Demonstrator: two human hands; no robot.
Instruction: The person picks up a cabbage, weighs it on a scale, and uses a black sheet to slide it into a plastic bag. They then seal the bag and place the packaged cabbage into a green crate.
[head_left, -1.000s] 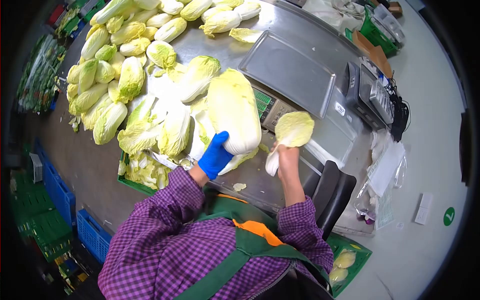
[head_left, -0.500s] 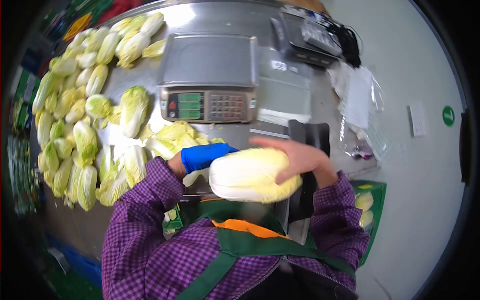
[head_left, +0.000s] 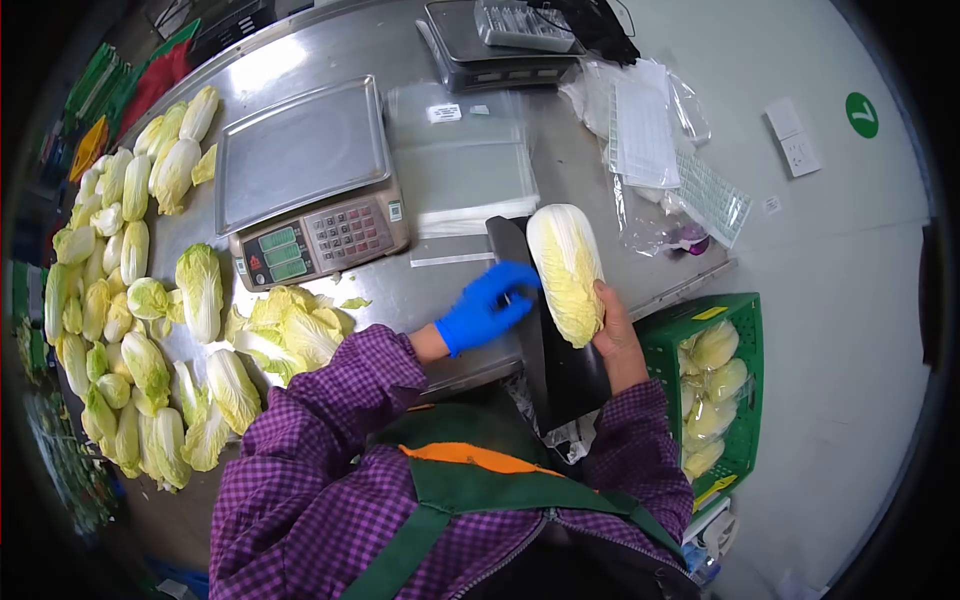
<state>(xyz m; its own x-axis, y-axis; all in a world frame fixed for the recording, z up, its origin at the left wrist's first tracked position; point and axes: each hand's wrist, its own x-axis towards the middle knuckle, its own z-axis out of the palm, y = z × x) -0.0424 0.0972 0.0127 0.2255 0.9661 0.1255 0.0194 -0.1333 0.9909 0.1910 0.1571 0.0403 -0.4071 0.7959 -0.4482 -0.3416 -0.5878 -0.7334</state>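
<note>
The napa cabbage (head_left: 566,275) had passed from two hands to one; half a second earlier both hands were on it, lying crosswise in front of the apron, whereas now the bare right hand (head_left: 619,335) alone held it, gripping its right side near the leafy end, the thumb on its yellow leaves; the rest of that grip was hidden behind the head. It had also been turned, so that the white base pointed far and the yellow tip near; it was over the black stand (head_left: 531,330) at the near right edge of the steel table (head_left: 400,298), though whether it touched the stand could not be told. The gloved left hand (head_left: 485,310) had come away from it and hung just left of the stand, fingers half curled around a narrow gap, with nothing seen in them; this seemed to leave that hand free while the right carried the whole weight. Farther left were the weighing scale (head_left: 322,230) and, nearer, the loose leaves (head_left: 296,325); the stack of clear bags (head_left: 462,170) lay on the far side of the stand; to the right, beside the table, the green crate (head_left: 754,335) held wrapped cabbages (head_left: 716,347).
</note>
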